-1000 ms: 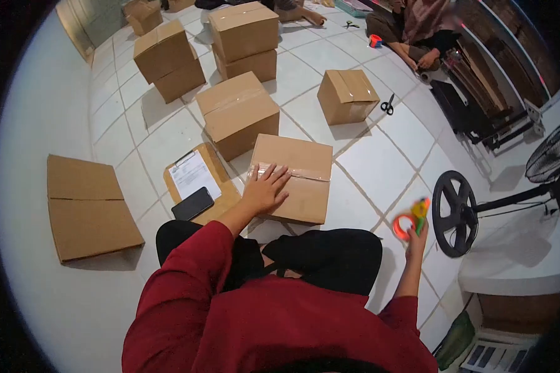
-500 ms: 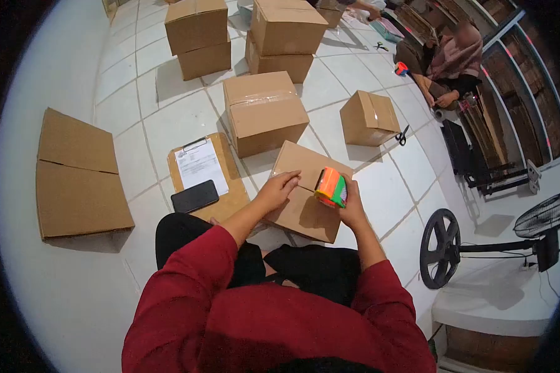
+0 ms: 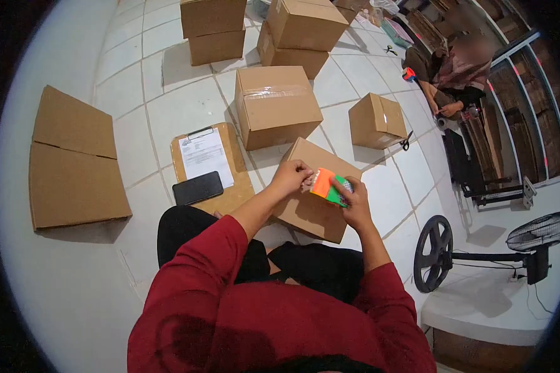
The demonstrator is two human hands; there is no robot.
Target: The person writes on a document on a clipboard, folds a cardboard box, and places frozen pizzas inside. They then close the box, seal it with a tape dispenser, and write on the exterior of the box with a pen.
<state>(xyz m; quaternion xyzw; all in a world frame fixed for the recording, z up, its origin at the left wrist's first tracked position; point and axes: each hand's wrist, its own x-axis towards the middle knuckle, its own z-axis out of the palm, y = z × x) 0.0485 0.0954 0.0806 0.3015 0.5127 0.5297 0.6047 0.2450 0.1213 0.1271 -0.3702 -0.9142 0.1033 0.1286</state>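
Observation:
My right hand (image 3: 356,202) is wrapped round an orange and green tape dispenser (image 3: 322,184), holding it above a cardboard box (image 3: 314,217) in front of my lap. The fingers of my left hand (image 3: 291,177) are pinched together right at the dispenser's toothed front edge. What they grip there, perhaps the tape's end, is too small to make out. Both hands and the dispenser cover part of the box top, where a seam runs between the flaps.
A clipboard (image 3: 236,163) with a printed sheet (image 3: 202,155) and a phone (image 3: 198,188) lies left. Beyond are a taped box (image 3: 274,102), a smaller box (image 3: 372,121), scissors (image 3: 407,142) and stacked boxes (image 3: 216,46). A fan (image 3: 535,233) and a seated person (image 3: 463,74) are right.
My left hand has lifted off the box top and closed its fingers at the dispenser's front edge. My right hand has turned the dispenser toward it. The view has shifted slightly.

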